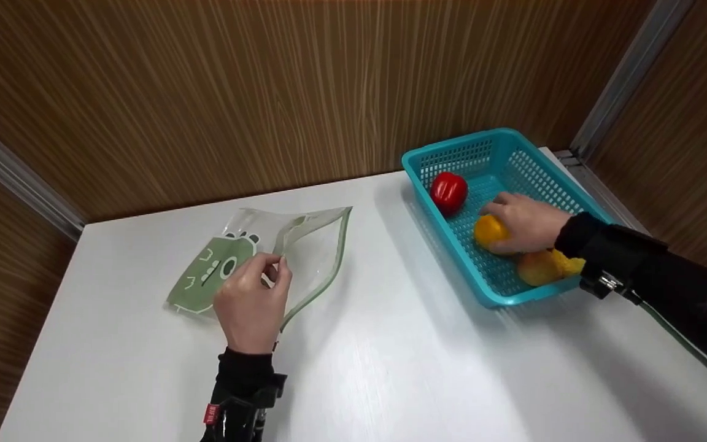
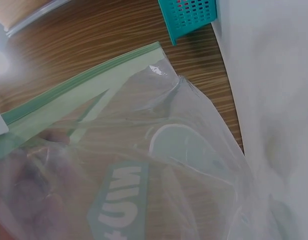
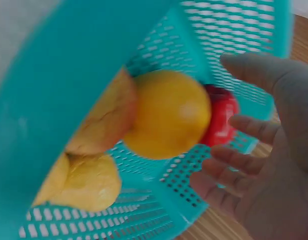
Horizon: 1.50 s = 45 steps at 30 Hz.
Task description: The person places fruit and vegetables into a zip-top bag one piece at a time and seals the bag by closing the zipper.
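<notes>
My left hand (image 1: 252, 301) pinches the edge of a clear zip bag (image 1: 323, 258) near its opening. The bag carries a green bear-like print (image 1: 206, 282), and its mouth gapes to the right. In the left wrist view its clear film (image 2: 204, 120) covers much of the frame and veils my fingers. Inside a teal basket (image 1: 458, 245), my right hand (image 1: 531, 224) is at an orange (image 1: 490, 231). The right wrist view shows that hand with spread fingers (image 3: 249, 130) beside the orange (image 3: 166, 115), not curled round it.
A red bell pepper (image 1: 448, 193) lies at the basket's far left. A yellow-red round fruit (image 1: 537, 268) and knobbly yellow fruit (image 3: 91, 185) lie at its near end. The white table (image 1: 353, 380) meets a wood-grain panel (image 1: 267, 110) at the back.
</notes>
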### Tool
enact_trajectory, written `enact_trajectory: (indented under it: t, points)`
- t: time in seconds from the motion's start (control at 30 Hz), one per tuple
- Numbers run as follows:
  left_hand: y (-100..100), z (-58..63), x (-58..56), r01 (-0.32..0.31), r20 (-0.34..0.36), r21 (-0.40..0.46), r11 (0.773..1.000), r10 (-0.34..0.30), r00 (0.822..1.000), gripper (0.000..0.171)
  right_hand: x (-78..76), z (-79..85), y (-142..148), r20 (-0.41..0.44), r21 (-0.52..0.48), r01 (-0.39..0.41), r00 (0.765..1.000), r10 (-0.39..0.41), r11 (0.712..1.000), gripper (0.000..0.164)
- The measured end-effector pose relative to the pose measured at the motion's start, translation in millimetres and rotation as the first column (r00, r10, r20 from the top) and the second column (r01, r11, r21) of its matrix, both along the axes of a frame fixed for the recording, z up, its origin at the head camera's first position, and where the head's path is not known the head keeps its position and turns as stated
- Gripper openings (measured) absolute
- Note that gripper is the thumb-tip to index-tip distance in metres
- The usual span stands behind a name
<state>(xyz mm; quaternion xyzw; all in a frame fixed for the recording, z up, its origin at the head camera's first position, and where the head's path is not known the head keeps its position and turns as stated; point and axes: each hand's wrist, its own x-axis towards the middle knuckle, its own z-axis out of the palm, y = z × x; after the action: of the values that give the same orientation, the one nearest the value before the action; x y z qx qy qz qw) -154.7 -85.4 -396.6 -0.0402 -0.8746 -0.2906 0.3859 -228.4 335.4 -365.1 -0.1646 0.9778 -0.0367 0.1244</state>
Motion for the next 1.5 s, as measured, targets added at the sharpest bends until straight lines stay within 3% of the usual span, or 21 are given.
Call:
enact_trajectory:
  t: [0.3,0.93,1.27,1.5]
  points:
    - [2.1,-1.3,-2.8,0.008,-0.006,0.011,1.0,-0.008,1.0,0.007,-20.0,-15.7,-0.1,0.105,0.136,-0.091,0.991,0.077,0.986,0.064]
    - [2.0,-0.1,-2.2,0.004,0.009,0.01,1.0,-0.004,1.0,0.007,-34.0,-23.0,-1.0,0.248,0.257,-0.078,0.969,0.012,0.963,0.082]
    - [3.1,0.0,-2.0,0.012,0.023,0.016,1.0,-0.012,1.0,0.008,-33.7,-23.7,-0.3,0.24,0.291,-0.163,0.966,0.093,0.943,0.074]
    - [1.8,1.4,-2.4,0.008,0.023,0.021,1.0,-0.009,1.0,0.008,-33.9,-0.9,-3.4,0.159,0.255,-0.093,0.986,0.053,0.962,0.07]
